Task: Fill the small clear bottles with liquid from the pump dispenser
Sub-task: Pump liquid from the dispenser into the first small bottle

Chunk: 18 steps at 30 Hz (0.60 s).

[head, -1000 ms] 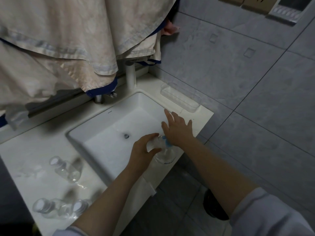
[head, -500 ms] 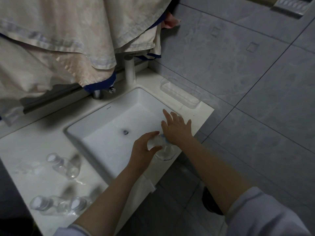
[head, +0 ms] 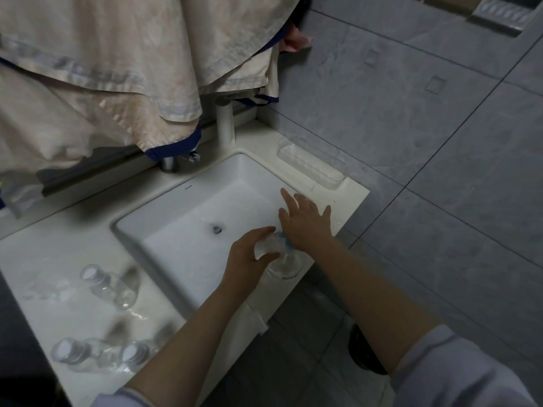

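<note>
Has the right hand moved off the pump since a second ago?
No. The right hand still rests on the pump beside the drain, with the left hand holding a small bottle there.

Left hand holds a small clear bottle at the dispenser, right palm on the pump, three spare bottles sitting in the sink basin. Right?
Not quite. The head view shows the three spare bottles on the counter left of the sink basin, not in it. The rest holds: left hand on the small bottle, right hand on the pump.
</note>
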Tool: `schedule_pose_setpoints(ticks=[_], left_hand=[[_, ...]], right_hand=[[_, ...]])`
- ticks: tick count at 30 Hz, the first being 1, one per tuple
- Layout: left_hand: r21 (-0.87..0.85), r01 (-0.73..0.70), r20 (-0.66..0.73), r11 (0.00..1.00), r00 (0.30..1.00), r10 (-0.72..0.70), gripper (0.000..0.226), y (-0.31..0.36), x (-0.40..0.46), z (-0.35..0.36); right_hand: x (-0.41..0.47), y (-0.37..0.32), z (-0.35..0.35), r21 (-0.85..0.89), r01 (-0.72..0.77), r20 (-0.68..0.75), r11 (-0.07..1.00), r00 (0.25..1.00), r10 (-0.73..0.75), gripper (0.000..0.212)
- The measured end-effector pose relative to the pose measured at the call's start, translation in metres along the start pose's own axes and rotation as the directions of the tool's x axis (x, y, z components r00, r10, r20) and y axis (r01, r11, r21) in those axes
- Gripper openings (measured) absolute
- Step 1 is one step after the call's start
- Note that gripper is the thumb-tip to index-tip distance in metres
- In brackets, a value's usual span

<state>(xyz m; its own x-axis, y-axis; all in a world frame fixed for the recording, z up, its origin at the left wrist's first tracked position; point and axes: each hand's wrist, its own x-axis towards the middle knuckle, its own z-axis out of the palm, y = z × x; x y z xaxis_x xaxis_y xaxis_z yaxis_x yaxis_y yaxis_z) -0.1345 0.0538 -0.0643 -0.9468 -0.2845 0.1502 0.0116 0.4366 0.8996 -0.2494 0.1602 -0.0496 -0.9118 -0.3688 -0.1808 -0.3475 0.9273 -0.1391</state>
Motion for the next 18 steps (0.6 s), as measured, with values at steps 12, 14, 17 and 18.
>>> schedule_pose_setpoints(ticks=[12, 14, 17, 18], left_hand=[[0.021, -0.014, -0.011, 1.0, 1.0, 0.015, 0.046, 0.002, -0.002, -0.001], [0.019, -0.023, -0.015, 1.0, 1.0, 0.023, 0.046, 0.003, 0.0, -0.003], [0.014, -0.023, -0.023, 1.0, 0.999, 0.023, 0.046, 0.001, 0.0, -0.002], [0.012, -0.026, -0.023, 1.0, 0.999, 0.026, 0.047, 0.0, -0.001, -0.001]], right_hand=[[-0.002, -0.001, -0.009, 0.035, -0.003, -0.058, 0.999, 0.998, 0.005, 0.061], [-0.001, -0.002, -0.011, 0.06, -0.011, -0.071, 0.998, 0.997, 0.016, 0.061], [-0.002, -0.003, -0.007, 0.067, -0.015, -0.059, 0.998, 0.998, 0.019, 0.058], [-0.002, -0.003, -0.004, 0.063, -0.016, -0.05, 0.998, 0.999, 0.019, 0.058]])
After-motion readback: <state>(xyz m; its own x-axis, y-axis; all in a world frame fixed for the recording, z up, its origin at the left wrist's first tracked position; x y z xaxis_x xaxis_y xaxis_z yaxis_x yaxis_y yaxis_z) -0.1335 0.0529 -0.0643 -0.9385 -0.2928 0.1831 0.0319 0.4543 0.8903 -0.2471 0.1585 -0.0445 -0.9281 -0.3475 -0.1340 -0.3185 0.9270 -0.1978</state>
